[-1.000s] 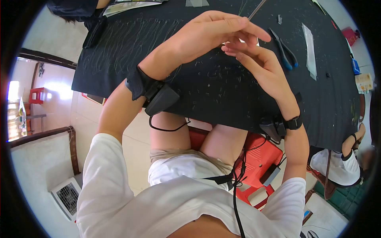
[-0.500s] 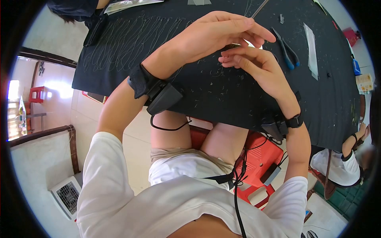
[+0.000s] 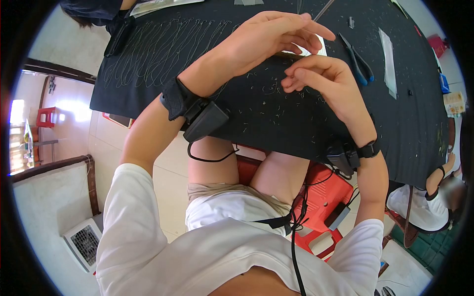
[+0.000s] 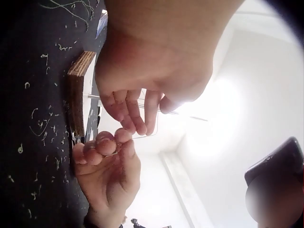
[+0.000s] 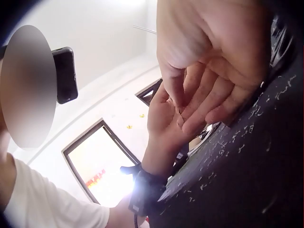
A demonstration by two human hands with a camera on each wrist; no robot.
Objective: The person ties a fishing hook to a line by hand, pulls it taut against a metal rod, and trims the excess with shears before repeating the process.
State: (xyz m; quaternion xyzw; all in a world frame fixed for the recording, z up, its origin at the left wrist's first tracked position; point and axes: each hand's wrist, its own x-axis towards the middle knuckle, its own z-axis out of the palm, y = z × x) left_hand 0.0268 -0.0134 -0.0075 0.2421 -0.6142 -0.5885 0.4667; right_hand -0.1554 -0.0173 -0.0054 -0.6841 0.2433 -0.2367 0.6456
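My left hand (image 3: 269, 39) reaches over a wooden block (image 4: 81, 95) with a white top, beside thin metal rods (image 3: 323, 10) that rise from it. Its thumb and index finger come together on a fine thread (image 4: 146, 137), the other fingers loosely bent. Below and to the right, my right hand (image 3: 328, 81) pinches the same thread between thumb and fingertips, as the left wrist view shows. The thread spans the short gap between the two hands. In the right wrist view my right thumb (image 5: 175, 88) presses toward the fingers, and the left palm lies behind.
Pliers (image 3: 356, 59) with blue grip ends lie right of the hands, next to a clear plastic strip (image 3: 387, 64). Looped threads (image 3: 153, 54) are laid in a row at left. Small clippings dot the black tablecloth (image 3: 276, 123). Other people sit at the upper left and right.
My right hand has shifted slightly right and toward me. My left fingertips have drawn back a little up and left, so the gap between the hands is wider.
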